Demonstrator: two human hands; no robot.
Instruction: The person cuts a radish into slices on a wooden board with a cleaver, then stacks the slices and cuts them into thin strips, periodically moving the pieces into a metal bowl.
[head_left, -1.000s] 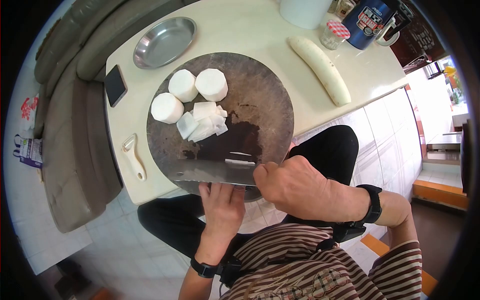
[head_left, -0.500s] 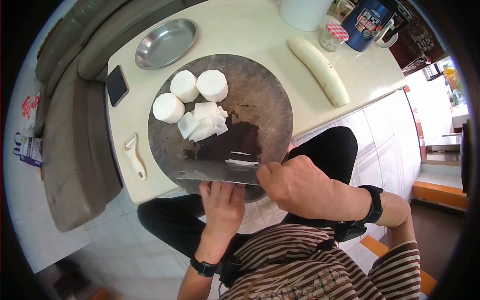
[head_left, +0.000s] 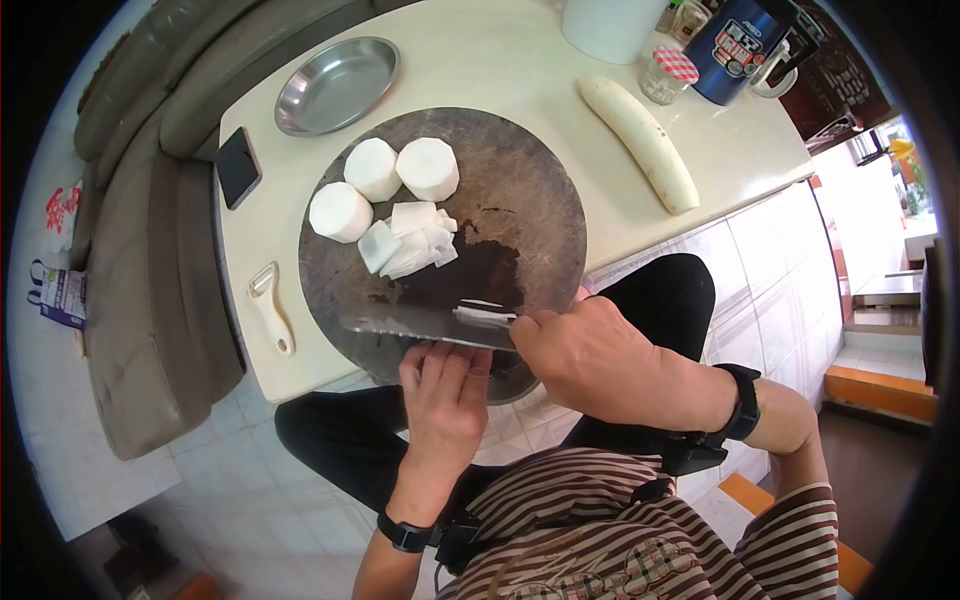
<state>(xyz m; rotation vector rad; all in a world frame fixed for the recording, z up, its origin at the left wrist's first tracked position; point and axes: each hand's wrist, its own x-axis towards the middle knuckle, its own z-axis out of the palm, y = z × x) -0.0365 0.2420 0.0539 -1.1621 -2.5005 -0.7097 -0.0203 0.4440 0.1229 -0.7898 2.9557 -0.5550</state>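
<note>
My right hand (head_left: 585, 355) is closed around the handle of a cleaver (head_left: 420, 325). Its broad blade lies across the near part of a round, dark chopping board (head_left: 545, 200). Behind the blade, my left hand (head_left: 445, 395) has its fingers bent and pressed together at the board's near edge; whatever they grip is hidden. Thin white strips of radish (head_left: 484, 313) lie just beyond the blade. Farther up the board sit a pile of thin white radish slices (head_left: 410, 240) and three thick peeled radish chunks (head_left: 428, 170).
A whole white radish (head_left: 640, 145) lies right of the board. Left of it are a peeler (head_left: 270, 308) and a phone (head_left: 238, 168). A metal dish (head_left: 340, 85) stands behind. At the back right are a checked-lid jar (head_left: 668, 75) and a blue jug (head_left: 738, 50).
The cleaver and both hands have shifted slightly away from my body, farther over the board. The chunks and the slice pile stay in place.
</note>
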